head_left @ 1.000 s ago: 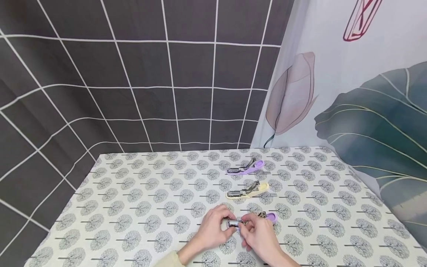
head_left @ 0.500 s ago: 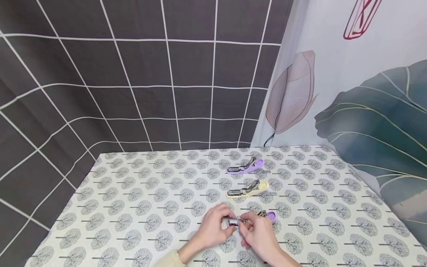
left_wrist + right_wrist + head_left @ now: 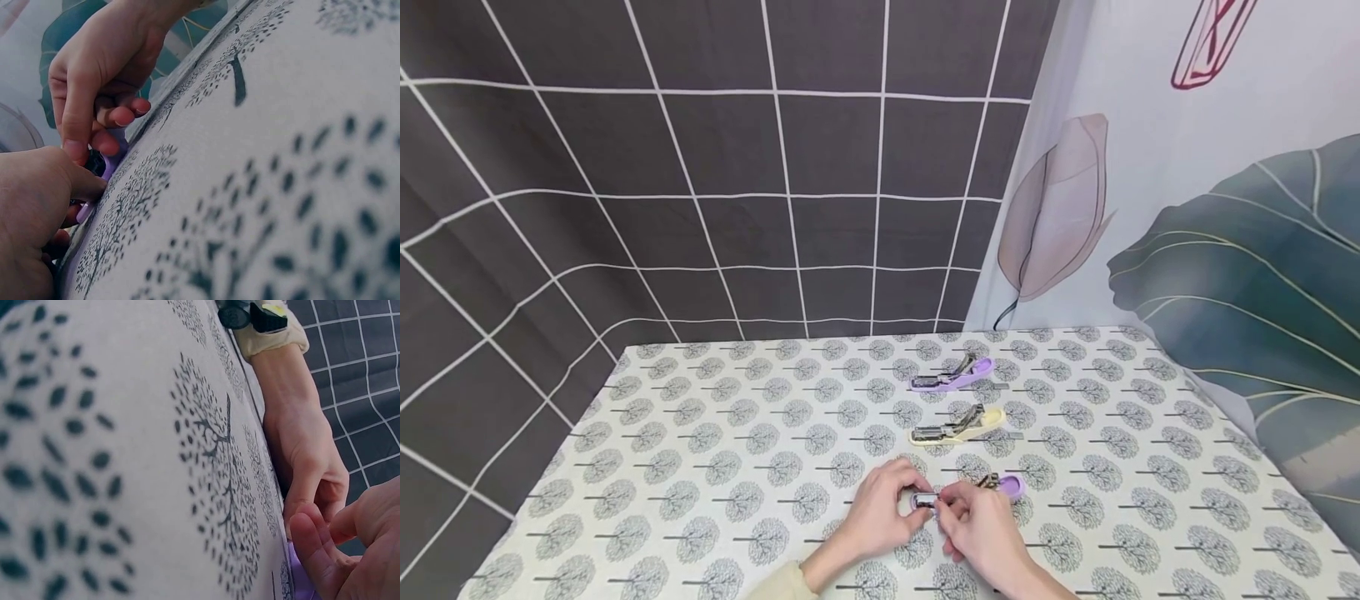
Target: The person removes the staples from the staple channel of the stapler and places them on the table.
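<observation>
A small purple stapler [image 3: 1012, 488] lies opened up on the table, its metal parts facing upward. Thumb and fingers of my left hand [image 3: 880, 510] grip its left end. Over its middle, my right hand [image 3: 983, 527] pinches at the metal part; the fingertips hide what exactly lies between them. A silver strip of metal shows between the two hands. In the left wrist view, purple plastic [image 3: 111, 164] appears under both hands' fingertips. The right wrist view shows only a sliver of purple stapler [image 3: 301, 575] below my right fingers [image 3: 319, 553].
Farther back lie a cream-yellow stapler [image 3: 992, 419] and another purple stapler [image 3: 977, 368], both opened with metal raised. A tree-print cloth [image 3: 700, 433] covers the table. A dark gridded curtain [image 3: 827, 233] and a leaf-print curtain [image 3: 1232, 267] hang behind.
My right fingertips have shifted very slightly leftward along the stapler's metal part. My left hand keeps its hold, and the other staplers stay put.
</observation>
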Demonstrator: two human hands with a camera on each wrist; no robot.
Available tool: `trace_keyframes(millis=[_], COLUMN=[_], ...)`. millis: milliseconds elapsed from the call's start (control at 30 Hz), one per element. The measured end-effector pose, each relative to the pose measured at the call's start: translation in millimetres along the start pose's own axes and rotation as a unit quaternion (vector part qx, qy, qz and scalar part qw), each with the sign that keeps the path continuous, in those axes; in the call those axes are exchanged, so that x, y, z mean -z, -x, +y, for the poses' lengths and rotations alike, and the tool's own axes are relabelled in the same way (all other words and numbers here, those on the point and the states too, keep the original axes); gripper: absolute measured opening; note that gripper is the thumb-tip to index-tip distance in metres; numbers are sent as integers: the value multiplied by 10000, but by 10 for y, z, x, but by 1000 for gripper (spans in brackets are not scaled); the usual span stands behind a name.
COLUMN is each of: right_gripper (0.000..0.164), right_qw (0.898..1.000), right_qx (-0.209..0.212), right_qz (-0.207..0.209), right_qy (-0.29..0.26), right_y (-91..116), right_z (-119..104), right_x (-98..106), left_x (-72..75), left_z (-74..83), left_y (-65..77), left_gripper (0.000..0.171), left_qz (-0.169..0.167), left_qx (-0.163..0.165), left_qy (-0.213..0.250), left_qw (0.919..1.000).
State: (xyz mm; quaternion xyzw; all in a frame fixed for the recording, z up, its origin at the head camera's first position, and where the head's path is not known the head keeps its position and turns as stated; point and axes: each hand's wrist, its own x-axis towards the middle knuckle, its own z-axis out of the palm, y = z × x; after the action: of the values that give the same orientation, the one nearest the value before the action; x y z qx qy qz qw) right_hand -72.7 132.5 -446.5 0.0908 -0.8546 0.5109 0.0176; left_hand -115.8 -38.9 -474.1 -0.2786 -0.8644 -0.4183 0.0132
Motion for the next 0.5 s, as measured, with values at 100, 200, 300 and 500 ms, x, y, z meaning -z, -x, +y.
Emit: trace_keyframes(millis=[100, 200, 300, 500], right_gripper=[13, 14, 15, 18], right_qw=[10000, 9998, 9995, 9975], right_qx=[-62, -139, -213, -471], right_qz=[-57, -76, -47, -19], right_qy=[-51, -128, -248, -529], right_y=[2, 11, 19, 25], right_z=[-10, -25, -35, -47], right_x=[-11, -26, -38, -60], left_x=[4, 0, -9, -17], left_z=[2, -1, -4, -10], left_y=[2, 6, 8, 10], left_gripper=[24, 24, 23, 22], left_qz=[21, 51, 84, 113], left_qx=[-2, -36, -91, -87], left_qy=[-18, -18, 10, 25], left_qw=[10000, 10000, 9999, 9999])
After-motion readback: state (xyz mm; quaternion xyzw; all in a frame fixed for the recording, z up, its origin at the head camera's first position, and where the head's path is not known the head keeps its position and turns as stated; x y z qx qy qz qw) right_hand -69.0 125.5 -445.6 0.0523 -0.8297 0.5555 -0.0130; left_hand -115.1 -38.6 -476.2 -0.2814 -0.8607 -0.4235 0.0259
